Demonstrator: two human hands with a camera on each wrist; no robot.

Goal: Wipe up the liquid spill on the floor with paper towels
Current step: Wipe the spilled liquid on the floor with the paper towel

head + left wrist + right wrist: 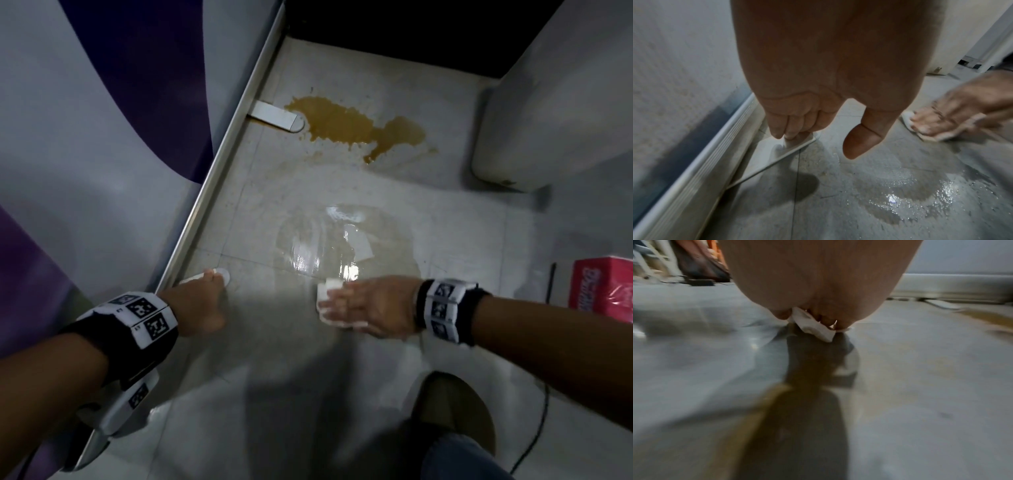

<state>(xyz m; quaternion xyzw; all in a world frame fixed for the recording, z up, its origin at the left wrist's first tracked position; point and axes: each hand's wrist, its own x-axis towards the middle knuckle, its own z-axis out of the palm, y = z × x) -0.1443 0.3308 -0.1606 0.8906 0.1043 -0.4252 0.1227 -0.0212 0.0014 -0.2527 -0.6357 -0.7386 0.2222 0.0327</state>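
Observation:
A brown spill (pixel 356 126) lies on the pale floor tiles at the far end. Nearer me spreads a thin, shiny wet smear (pixel 342 240), glinting in the left wrist view too (pixel 910 194). My right hand (pixel 346 305) grips a folded white paper towel (pixel 327 291) and holds it down on the floor at the smear's near edge. The right wrist view shows the towel (pixel 813 327) pinched under the fingers. My left hand (pixel 202 301) holds nothing. Its fingertips (pixel 785 134) rest on a flat metal floor plate (pixel 766 155) by the wall rail, with the thumb free.
A red tissue pack (pixel 603 291) sits on the floor at the right beside a dark cable (pixel 537 428). A white rounded bin or appliance (pixel 548 102) stands at the far right. A metal rail (pixel 212 171) runs along the left partition. My shoe (pixel 455 411) is at the bottom.

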